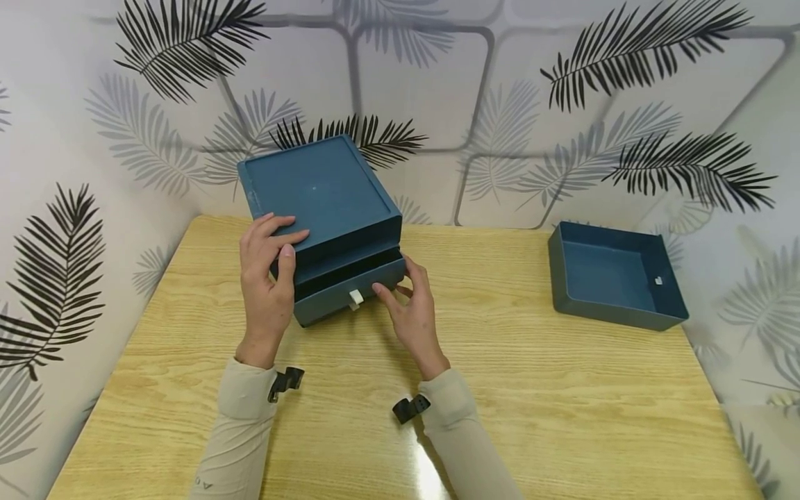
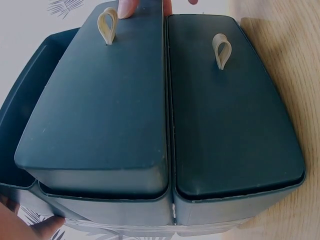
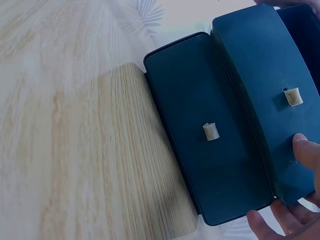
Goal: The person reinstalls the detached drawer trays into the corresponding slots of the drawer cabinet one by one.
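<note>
A dark blue drawer cabinet (image 1: 319, 187) stands turned at an angle on the table. My left hand (image 1: 265, 278) grips its front left corner, fingers over the top and thumb by the front. The cabinet's top slot gapes without a drawer. Below it, the middle drawer (image 1: 331, 300) sticks out a little, with a white loop pull (image 1: 355, 298) on its front. My right hand (image 1: 415, 316) holds that drawer's right corner, thumb on the front and fingers round the side. In the right wrist view the bottom drawer (image 3: 210, 172) sits nearly flush in the cabinet.
Over on the right side of the wooden table (image 1: 500, 389) lies a separate blue drawer (image 1: 619, 316), its inside facing up. A wall (image 1: 419, 83) with a leaf pattern rises directly behind the table.
</note>
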